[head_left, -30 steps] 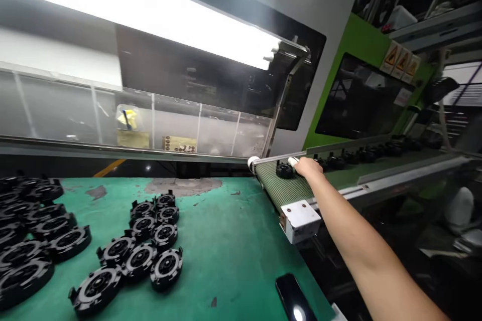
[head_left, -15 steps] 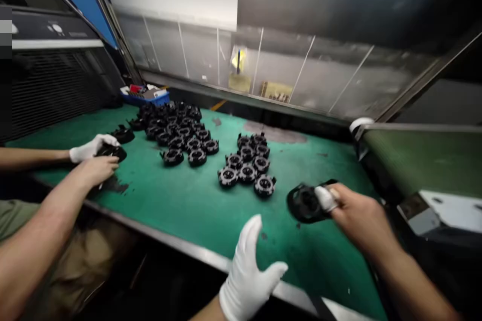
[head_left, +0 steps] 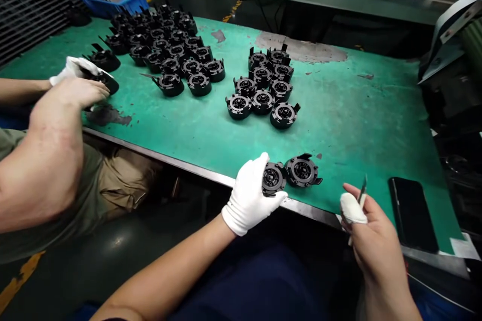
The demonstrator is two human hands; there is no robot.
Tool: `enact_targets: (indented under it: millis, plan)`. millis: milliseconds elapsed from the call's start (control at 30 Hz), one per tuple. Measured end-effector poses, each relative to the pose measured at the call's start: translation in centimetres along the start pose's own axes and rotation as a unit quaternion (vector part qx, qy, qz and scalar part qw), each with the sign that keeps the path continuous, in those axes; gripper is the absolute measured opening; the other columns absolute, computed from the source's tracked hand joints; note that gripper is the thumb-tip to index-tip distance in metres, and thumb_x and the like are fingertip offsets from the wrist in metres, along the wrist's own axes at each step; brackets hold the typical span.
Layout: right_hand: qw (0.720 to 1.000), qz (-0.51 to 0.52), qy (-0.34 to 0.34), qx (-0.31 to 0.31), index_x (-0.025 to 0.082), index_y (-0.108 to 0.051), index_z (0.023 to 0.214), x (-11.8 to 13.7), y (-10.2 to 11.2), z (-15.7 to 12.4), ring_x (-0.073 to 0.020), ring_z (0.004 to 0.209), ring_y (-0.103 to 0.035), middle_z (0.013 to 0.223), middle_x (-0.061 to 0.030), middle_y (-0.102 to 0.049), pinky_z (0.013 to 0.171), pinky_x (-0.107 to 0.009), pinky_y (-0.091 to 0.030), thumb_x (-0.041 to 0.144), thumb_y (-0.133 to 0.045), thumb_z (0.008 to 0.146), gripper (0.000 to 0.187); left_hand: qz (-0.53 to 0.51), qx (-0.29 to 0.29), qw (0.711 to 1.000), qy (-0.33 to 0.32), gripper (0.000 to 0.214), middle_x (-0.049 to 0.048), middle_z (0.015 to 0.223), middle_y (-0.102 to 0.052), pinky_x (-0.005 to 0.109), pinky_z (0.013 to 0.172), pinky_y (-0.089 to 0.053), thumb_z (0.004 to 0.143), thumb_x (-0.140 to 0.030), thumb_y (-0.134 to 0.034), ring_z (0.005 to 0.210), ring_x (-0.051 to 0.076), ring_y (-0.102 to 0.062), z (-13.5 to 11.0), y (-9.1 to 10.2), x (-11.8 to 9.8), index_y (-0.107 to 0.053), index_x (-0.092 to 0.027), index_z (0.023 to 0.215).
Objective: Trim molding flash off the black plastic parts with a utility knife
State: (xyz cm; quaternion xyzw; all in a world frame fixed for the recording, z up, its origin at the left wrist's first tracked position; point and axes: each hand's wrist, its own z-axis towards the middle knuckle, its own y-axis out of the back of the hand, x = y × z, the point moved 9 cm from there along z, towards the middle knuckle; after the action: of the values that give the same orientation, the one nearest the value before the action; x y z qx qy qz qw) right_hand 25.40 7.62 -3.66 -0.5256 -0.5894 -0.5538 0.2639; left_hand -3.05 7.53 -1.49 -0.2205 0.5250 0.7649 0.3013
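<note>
- The white-gloved left hand (head_left: pixel 250 190) is clamped around the rim of a black round part (head_left: pixel 274 179), which is held at the near edge of the green tabletop (head_left: pixel 357 110); whether its underside is touching the surface cannot be told.
- A slim blade (head_left: pixel 363 190) is gripped in the right hand (head_left: pixel 376 230), its tip pointed upward; the thumb is wrapped in a white cover (head_left: pixel 353 208).
- The two hands are well apart, with the blade clear of the held part.
- A second round part (head_left: pixel 302 170) is set just to the right of the held one, near the same edge.
- For good control, the rim is best gripped firmly, with the gloved fingertips out of the blade's line.
- Light, short strokes directed away from the glove would be judged safest if the blade is applied.
- Care is also called for around the phone (head_left: pixel 413 213), laid near the tabletop's right edge.
- Toward the left edge, another part is handled by a co-worker's bare hand (head_left: pixel 81 91) and gloved hand (head_left: pixel 70 72).
</note>
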Motion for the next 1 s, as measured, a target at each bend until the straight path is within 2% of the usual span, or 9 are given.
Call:
enact_targets:
  millis: [100, 167, 400, 667, 1000]
  plan:
    - [0.995, 0.078, -0.058, 0.007, 0.026, -0.062, 0.138, -3.6, -0.1, 0.0, -0.0111, 0.06, -0.044, 0.081, 0.0008, -0.055, 0.05, -0.024, -0.036, 0.051, -0.075, 0.083, 0.062, 0.004, 0.006, 1.0, -0.005, 0.099, 0.0208, 0.147, -0.053, 0.057, 0.116, -0.043, 0.081, -0.048, -0.076, 0.139, 0.037, -0.05, 0.1, -0.2, 0.0, -0.022, -0.016, 0.157]
    - [0.992, 0.107, -0.069, 0.008, 0.025, -0.062, 0.136, -4.6, -0.5, 0.0, -0.011, 0.061, -0.045, 0.083, 0.0003, -0.056, 0.05, -0.024, -0.035, 0.048, -0.077, 0.082, 0.061, 0.006, 0.01, 1.0, -0.001, 0.097, 0.0208, 0.146, -0.053, 0.056, 0.117, -0.043, 0.081, -0.049, -0.076, 0.139, 0.037, -0.05, 0.2, -0.3, 0.0, -0.024, -0.016, 0.156]
    - [0.988, 0.142, -0.064, -0.021, 0.024, -0.066, 0.13, -4.3, -0.8, 0.1, -0.0084, 0.057, -0.041, 0.079, 0.0019, -0.054, 0.048, -0.023, -0.032, 0.044, -0.076, 0.084, 0.051, 0.008, 0.006, 1.0, 0.005, 0.097, 0.0196, 0.146, -0.054, 0.053, 0.117, -0.044, 0.08, -0.048, -0.078, 0.138, 0.035, -0.052, 0.4, -0.2, 0.1, -0.026, -0.017, 0.156]
    - [0.995, 0.067, -0.072, -0.002, 0.023, -0.065, 0.131, -4.4, -1.1, 0.0, -0.0097, 0.054, -0.042, 0.077, 0.002, -0.056, 0.046, -0.025, -0.034, 0.055, -0.068, 0.087, 0.055, 0.021, 0.001, 1.0, 0.01, 0.1, 0.0186, 0.144, -0.055, 0.052, 0.114, -0.046, 0.078, -0.046, -0.081, 0.135, 0.035, -0.054, 0.6, -0.3, 0.3, -0.025, -0.018, 0.157]
    - [0.998, 0.011, -0.067, 0.018, 0.023, -0.065, 0.131, -4.4, -1.3, 0.0, -0.0113, 0.053, -0.039, 0.069, 0.0033, -0.053, 0.048, -0.026, -0.032, 0.057, -0.064, 0.09, 0.054, 0.006, 0.011, 1.0, 0.028, 0.099, 0.0176, 0.143, -0.056, 0.051, 0.116, -0.045, 0.078, -0.045, -0.081, 0.136, 0.034, -0.054, 0.7, -0.3, 0.4, -0.028, -0.018, 0.155]
